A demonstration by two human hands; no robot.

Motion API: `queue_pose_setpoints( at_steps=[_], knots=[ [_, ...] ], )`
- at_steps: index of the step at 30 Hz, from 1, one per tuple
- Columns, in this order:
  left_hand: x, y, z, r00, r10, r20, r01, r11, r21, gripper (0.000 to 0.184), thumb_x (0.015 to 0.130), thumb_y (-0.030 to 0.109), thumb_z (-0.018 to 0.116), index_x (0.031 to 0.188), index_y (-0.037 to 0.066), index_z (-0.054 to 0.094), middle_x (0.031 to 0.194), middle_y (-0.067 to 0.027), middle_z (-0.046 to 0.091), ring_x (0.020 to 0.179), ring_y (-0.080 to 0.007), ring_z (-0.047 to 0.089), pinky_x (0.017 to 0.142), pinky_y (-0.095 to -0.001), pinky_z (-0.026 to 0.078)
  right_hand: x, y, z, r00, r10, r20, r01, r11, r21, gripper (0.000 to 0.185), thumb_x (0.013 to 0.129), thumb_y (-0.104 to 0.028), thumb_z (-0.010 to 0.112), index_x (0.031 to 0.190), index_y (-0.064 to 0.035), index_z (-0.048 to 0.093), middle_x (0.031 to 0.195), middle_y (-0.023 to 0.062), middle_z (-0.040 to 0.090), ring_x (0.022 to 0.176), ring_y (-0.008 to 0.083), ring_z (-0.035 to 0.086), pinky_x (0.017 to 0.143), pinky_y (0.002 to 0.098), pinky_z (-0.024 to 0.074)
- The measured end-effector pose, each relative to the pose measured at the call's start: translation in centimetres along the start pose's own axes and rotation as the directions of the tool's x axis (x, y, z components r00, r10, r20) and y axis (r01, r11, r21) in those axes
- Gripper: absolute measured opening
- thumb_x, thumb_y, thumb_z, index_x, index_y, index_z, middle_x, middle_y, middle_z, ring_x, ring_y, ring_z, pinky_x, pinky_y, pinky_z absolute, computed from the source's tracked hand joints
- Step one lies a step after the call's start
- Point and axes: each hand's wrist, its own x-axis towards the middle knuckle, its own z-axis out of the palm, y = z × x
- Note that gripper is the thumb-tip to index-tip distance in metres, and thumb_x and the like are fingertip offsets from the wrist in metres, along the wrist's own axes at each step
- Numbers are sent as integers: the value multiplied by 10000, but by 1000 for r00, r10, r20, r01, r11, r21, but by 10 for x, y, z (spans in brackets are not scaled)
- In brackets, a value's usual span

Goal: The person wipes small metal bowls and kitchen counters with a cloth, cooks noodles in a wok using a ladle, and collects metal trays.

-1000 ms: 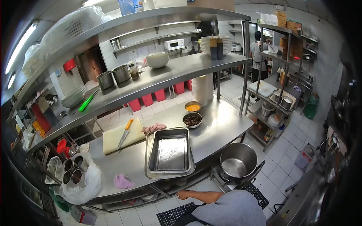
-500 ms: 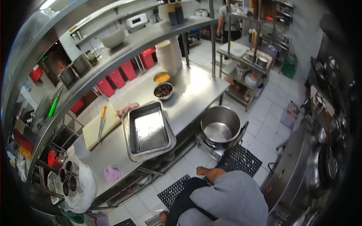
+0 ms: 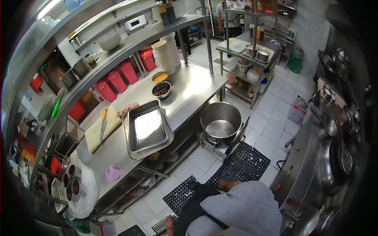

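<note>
My left hand (image 3: 170, 225) is low at the bottom edge, beside my black apron (image 3: 193, 204). Its fingers look closed around a small shiny thing that I cannot make out. My right hand (image 3: 224, 185) is bent in front of my grey shirt, over the black rubber mat (image 3: 246, 165); its fingers are mostly hidden. Ahead of it a large steel pot (image 3: 221, 122), with nothing visible inside, stands on a low burner. To the left, a deep metal baking tray (image 3: 147, 128) rests on the steel table (image 3: 193, 84).
An orange-handled knife (image 3: 103, 125) lies on a cutting board (image 3: 94, 135). Bowls with dark pieces (image 3: 161, 90) and yellow contents (image 3: 160, 77) stand farther back. Pans (image 3: 334, 165) line the right side. Another person (image 3: 230, 19) stands at the back.
My view has shifted, so the table and pot appear farther left and higher. My right hand has drawn back toward my body. A shiny thing now shows at my left hand.
</note>
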Motion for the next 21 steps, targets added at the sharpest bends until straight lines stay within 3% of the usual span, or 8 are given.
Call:
queue_pose_setpoints(
  at_steps=[4,5,8,10,14,16,19,21],
  knots=[
    [3,69,-9,945,-323,51,273,691,-669,171,945,157,520,893,27,618,728,-33,576,622,-169,601,520,-302,503,-26,-65,-105,851,-208,482,413,833,-369,247,817,-267,647,962,-122,786,998,175,739,956,384,698,817,498,568],
    [5,79,-9,931,-361,60,286,614,-736,176,962,174,529,921,34,629,734,-26,580,620,-152,595,516,-301,500,-31,-93,-146,816,-56,575,325,867,-377,240,780,-246,694,967,-127,786,1003,175,738,983,380,695,831,478,573],
    [21,83,9,981,-187,57,168,657,-735,200,969,215,565,997,41,659,743,-35,619,622,-120,594,506,-284,485,25,-64,-97,944,77,322,3,970,-241,279,776,-280,735,998,-117,780,1021,135,748,966,315,719,795,457,588],
    [11,92,27,996,42,-85,-74,904,-421,221,965,230,580,1008,45,691,762,-46,656,644,-134,615,520,-294,497,25,-93,-147,882,287,375,-310,951,2,271,765,-258,734,980,-100,780,1007,146,748,935,321,729,781,440,591],
    [16,47,47,924,381,-31,-378,901,-214,228,948,229,599,947,55,746,797,-68,710,666,-169,649,551,-315,520,50,-108,-163,899,-22,437,139,961,-239,237,708,-200,752,919,-99,787,944,152,747,871,329,730,767,406,594],
    [9,21,53,870,455,-192,-464,886,-4,218,927,201,607,889,50,758,809,-71,710,647,-199,649,556,-331,527,70,-113,-165,790,-239,565,543,701,-463,248,666,-180,783,897,-89,787,934,152,745,865,320,730,768,399,594],
    [-19,35,38,892,-364,-267,185,834,-520,197,909,171,601,890,54,759,799,-68,708,622,-192,637,552,-328,527,71,-141,-191,708,-284,646,663,582,-471,243,681,-177,794,885,-49,774,918,152,741,853,316,729,762,395,592],
    [-17,19,36,826,-526,-203,219,631,-744,190,902,157,595,853,53,746,762,-57,694,603,-191,624,529,-339,515,96,-159,-201,665,-304,683,691,597,-408,222,710,-189,794,862,-29,764,899,162,737,843,322,726,756,399,590]
  ],
)
